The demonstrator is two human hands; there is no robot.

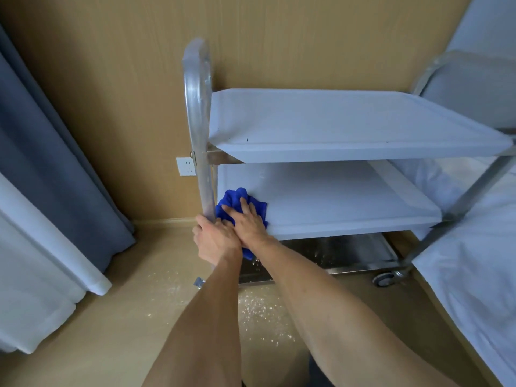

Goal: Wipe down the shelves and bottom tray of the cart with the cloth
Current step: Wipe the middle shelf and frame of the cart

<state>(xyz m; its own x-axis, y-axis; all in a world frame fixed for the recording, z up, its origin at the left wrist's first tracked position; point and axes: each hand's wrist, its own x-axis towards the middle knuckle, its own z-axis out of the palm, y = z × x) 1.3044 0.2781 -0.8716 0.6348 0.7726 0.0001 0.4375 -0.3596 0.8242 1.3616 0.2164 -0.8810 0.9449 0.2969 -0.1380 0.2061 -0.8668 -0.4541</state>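
three levels on the cart (335, 152): top shelf (335, 118), middle shelf (335, 199), steel bottom tray (349, 255). it stands against a wood-look wall, bed (474, 261) just beside it on the right, grey curtain (55, 152) well apart on the left. floor (139, 303) shows pale speckles near the cart's front, and so does the tray.

left hand (212, 241) wraps its fingers round the cart's upright handle post (199, 129), low down, bracing the frame. that grip is closed on the post.

right hand (250, 219) lies flat, fingers straight and spread, pressing the blue cloth (237, 201) onto the front left corner of the middle shelf. no curl round the cloth, just palm pressure. a flap of cloth hangs over the shelf's front edge, below the wrists.

judgement: step in hand is the middle shelf; bottom tray likely not yet done, given the speckles.

handling: cloth looks soft, light, bunched, so it will fold and skate under a flat palm. best to keep the palm on its middle and spread it wider before pushing right. shelves look smooth and stiff, low friction. cart is on castors (386, 279), so it may roll if the post is let go.
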